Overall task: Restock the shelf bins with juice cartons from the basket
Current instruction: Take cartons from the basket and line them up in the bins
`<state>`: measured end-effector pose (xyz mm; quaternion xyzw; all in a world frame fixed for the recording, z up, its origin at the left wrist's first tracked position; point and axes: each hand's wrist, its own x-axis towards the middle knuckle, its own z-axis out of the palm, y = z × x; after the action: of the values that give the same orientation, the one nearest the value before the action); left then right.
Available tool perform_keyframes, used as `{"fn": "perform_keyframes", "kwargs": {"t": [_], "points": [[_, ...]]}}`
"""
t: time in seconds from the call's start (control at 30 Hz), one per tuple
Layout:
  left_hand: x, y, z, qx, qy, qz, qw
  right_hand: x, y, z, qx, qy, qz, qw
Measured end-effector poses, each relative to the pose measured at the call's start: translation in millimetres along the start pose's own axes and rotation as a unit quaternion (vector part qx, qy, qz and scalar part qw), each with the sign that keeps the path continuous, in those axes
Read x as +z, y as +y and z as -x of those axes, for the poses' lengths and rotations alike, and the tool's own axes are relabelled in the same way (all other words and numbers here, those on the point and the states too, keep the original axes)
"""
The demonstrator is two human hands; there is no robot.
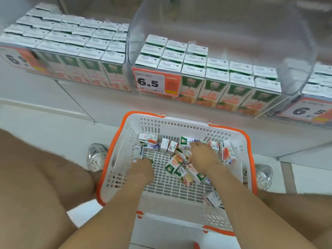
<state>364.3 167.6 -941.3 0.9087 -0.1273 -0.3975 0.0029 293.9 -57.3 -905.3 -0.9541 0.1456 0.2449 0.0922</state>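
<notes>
The white basket (181, 123) with an orange rim stands on the floor below the shelf. Loose cartons (177, 165), green, white and orange, lie tumbled on its slotted bottom, mostly at the far side and centre, with one against the near right wall. The clear middle bin (296, 69) holds upright cartons (217, 76) in rows at its front. The left bin (59, 53) is packed with rows from front to back.

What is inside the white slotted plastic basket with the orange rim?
Loose small juice cartons scattered over the basket floor, with the left hand and right hand reaching among them. Whatever lies beneath the hands is covered.
</notes>
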Motion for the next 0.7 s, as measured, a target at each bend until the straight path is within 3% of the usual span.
{"fn": "perform_keyframes", "kwargs": {"t": [0.3,0.5,0.7], "points": [[48.8,-12.9,-43.7,-0.126,0.1,0.201,0.966,35.5,-5.2,-38.0,0.02,0.014,-0.07,0.997],[86.8,-23.4,-58.7,-0.137,0.061,0.256,0.955,46.2,-7.7,-50.9,0.046,0.074,-0.009,0.996],[79.9,-10.8,-51.0,-0.116,0.004,0.311,0.943,51.4,-9.0,-47.3,0.022,0.108,0.02,0.994]]}}
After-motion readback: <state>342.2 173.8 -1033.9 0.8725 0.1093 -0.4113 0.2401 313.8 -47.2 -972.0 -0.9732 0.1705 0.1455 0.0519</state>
